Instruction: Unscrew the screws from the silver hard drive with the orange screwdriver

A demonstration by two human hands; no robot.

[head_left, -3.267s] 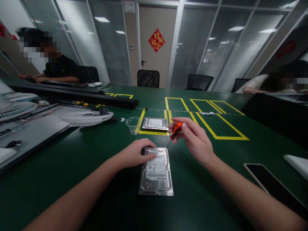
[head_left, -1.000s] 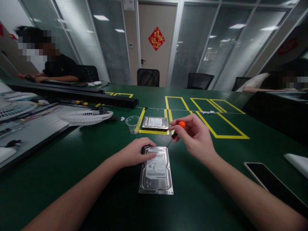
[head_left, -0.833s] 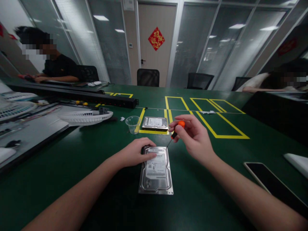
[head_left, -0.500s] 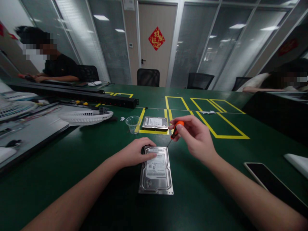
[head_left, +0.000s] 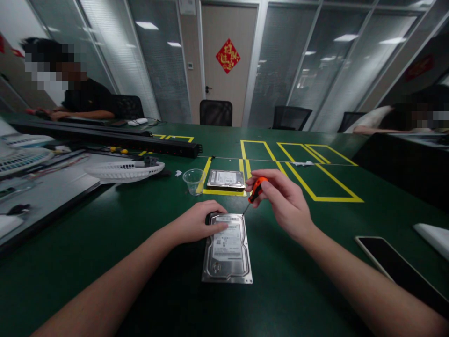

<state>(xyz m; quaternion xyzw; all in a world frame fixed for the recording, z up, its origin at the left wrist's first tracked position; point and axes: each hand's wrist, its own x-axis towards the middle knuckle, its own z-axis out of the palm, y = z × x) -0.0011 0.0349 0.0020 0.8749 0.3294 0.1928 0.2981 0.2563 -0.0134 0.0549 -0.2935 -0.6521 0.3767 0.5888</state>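
Note:
A silver hard drive (head_left: 229,257) with a white label lies flat on the green table in front of me. My left hand (head_left: 201,223) grips its far left corner, thumb on the label and fingers round the far edge. In my right hand (head_left: 282,199) is an orange-and-black screwdriver (head_left: 257,188), pinched by the handle between thumb and fingers. It slants down to the left, and its tip meets the drive's far right corner. Any screw under the tip is too small to make out. Beyond my hands, a second hard drive (head_left: 226,179) rests inside a yellow tape outline.
A clear plastic cup (head_left: 194,181) stands left of the second drive. White fan grilles (head_left: 124,171) and a long black bar (head_left: 140,142) lie to the left. At right are a phone (head_left: 396,262) and a dark bulky object. Two people sit across the table.
The screwdriver handle has turned and tilted slightly in my right hand, its tip staying at the same corner. My left hand and the drive have kept their places.

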